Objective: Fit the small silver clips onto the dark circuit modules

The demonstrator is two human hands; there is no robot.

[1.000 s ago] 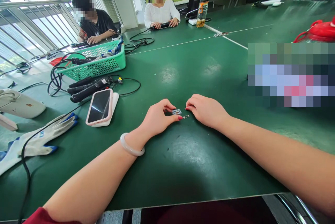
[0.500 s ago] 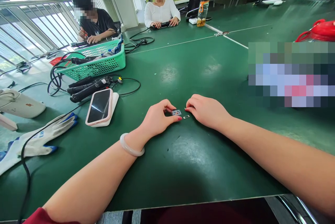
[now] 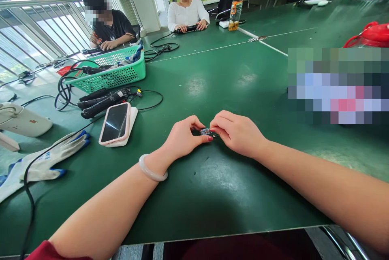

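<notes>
My left hand (image 3: 186, 135) pinches a small circuit board (image 3: 206, 131) between thumb and fingers, just above the green table (image 3: 182, 211) or resting on it; I cannot tell which. Close against the board's right edge is my right hand (image 3: 232, 131), its thumb and fingertips pressed together. Whatever they hold is too small and too covered to make out. A tiny flat silver piece (image 3: 215, 135) lies between the two hands, partly hidden by the right fingers.
At left are a phone (image 3: 114, 124), a work glove (image 3: 45, 160), black hair straighteners (image 3: 105, 102) with cords, and a green basket (image 3: 115, 75). Two people sit across the table. A bottle (image 3: 235, 15) stands farther back; a red object (image 3: 372, 35) is at right.
My right hand has moved left, closing the gap to the circuit board and covering part of the silver piece. The left hand stays in almost the same place.
</notes>
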